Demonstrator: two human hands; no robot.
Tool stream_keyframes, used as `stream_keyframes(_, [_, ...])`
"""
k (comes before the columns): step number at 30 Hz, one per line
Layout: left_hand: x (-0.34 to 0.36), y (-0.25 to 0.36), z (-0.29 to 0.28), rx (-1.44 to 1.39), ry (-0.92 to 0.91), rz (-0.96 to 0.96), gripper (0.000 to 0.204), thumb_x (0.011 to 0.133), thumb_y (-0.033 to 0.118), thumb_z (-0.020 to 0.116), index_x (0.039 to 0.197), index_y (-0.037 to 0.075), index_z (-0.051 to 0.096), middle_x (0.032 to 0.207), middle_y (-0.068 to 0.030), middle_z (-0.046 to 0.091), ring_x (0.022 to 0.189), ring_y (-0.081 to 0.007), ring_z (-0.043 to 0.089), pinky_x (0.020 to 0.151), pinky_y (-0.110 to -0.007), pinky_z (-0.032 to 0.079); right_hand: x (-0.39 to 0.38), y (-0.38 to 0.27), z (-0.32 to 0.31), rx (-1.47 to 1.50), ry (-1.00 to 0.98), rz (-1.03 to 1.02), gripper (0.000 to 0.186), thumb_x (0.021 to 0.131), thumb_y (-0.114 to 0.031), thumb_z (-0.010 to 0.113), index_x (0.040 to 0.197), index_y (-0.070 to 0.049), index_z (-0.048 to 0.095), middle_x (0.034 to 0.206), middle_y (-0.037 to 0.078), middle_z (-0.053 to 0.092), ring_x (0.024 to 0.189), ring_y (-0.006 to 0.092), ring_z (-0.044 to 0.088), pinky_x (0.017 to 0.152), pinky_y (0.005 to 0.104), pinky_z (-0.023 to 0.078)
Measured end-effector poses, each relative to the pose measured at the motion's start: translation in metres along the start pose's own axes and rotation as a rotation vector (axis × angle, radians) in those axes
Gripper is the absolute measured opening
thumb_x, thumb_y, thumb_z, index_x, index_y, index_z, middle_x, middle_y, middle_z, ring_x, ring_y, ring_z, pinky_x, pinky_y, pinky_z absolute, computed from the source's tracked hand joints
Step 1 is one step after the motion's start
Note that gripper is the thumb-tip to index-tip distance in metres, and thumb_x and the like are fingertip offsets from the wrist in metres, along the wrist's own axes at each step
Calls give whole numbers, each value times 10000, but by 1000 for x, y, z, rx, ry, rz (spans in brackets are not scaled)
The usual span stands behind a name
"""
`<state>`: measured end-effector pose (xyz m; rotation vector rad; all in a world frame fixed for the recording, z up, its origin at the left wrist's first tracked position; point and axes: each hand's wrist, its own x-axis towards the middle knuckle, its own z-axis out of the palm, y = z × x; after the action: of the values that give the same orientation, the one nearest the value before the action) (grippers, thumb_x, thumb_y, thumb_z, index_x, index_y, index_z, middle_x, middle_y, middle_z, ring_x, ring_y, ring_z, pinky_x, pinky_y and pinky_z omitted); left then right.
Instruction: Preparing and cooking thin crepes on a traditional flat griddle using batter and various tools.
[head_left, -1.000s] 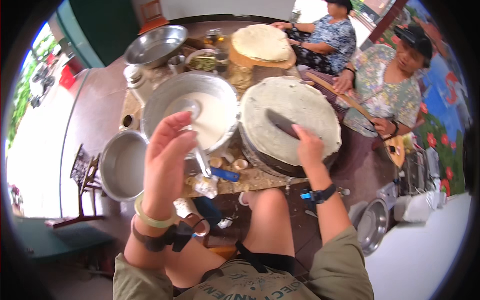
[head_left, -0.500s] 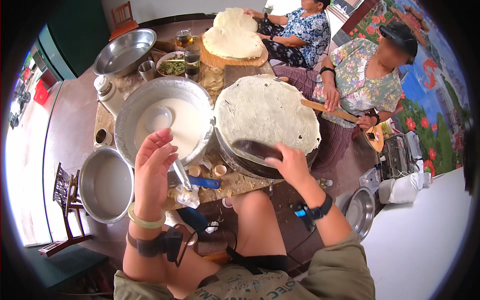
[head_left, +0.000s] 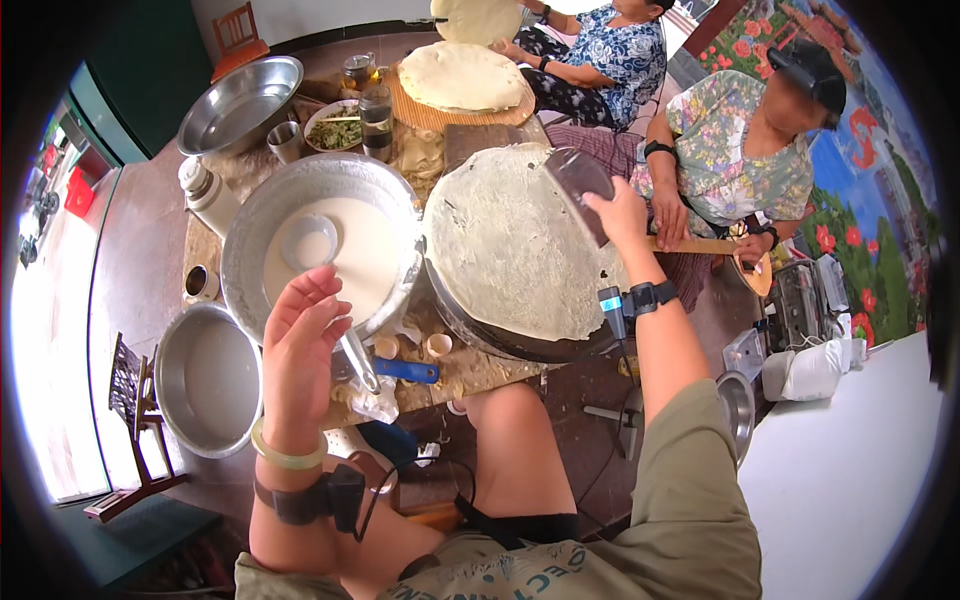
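My right hand (head_left: 620, 215) grips a dark flat scraper (head_left: 570, 185) at the upper right of a round griddle, whose top is covered by a thin pale layer of batter (head_left: 500, 245) with small holes near its right edge. My left hand (head_left: 305, 340), fingers loosely curled and apart, hovers empty at the near edge of a large metal bowl (head_left: 246, 225) of white batter (head_left: 365, 250). A ladle (head_left: 358, 362) rests in that bowl, its handle sticking out just beside my left hand.
Around the worktable (head_left: 450, 385) are an empty steel basin (head_left: 205, 375), another basin (head_left: 240, 105), a white flask (head_left: 205, 200) and flatbreads (head_left: 455, 75). A co-worker (head_left: 740, 150) sits at the right holding a wooden stick; another person (head_left: 620, 70) sits behind, handling flatbread.
My right hand and scraper have moved up to the far right edge of the griddle, tilting the blade. My left hand stays near the bowl. The person behind has lifted a flatbread.
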<state>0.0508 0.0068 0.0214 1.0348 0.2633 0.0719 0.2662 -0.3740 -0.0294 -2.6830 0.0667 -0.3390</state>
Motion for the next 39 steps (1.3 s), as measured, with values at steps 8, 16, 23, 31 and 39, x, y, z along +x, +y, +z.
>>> stream_keyframes(8, [0,5,0,-20,-40,5,271,885,68,517,1153,31,544,1052,-21,559,893,-95,541,830,-249,416,-48,-26,15,104,-67,-303,394,709,88,522,1056,-57,641,972,183,655,937,331,633,808,356,495])
stream_keyframes(16, [-6,11,1,-9,-63,6,269,887,74,516,1150,26,545,1044,-20,560,892,-98,544,838,-251,416,-156,-40,13,140,-21,-623,427,642,126,513,1001,-59,652,1060,156,648,1051,328,596,937,403,468])
stream_keyframes(23, [-5,4,11,-24,-97,2,267,886,81,523,1146,31,552,1040,-10,562,887,-89,545,837,-248,412,-183,-40,0,54,-86,-601,460,640,124,528,1049,-61,625,1089,149,638,1068,310,590,952,405,464])
stream_keyframes(31, [-2,4,5,-30,-86,5,275,899,98,524,1167,40,547,1035,-7,569,888,-100,547,834,-251,422,-197,-35,-35,73,-252,-529,401,669,111,543,1032,-40,624,1008,147,655,949,301,634,824,380,508])
stream_keyframes(39, [-2,10,2,-41,-62,9,251,876,80,541,1120,28,563,1034,-17,563,870,-70,540,828,-227,410,-88,-38,-20,551,-191,-84,340,736,-182,722,961,46,607,812,109,666,730,181,618,697,320,475])
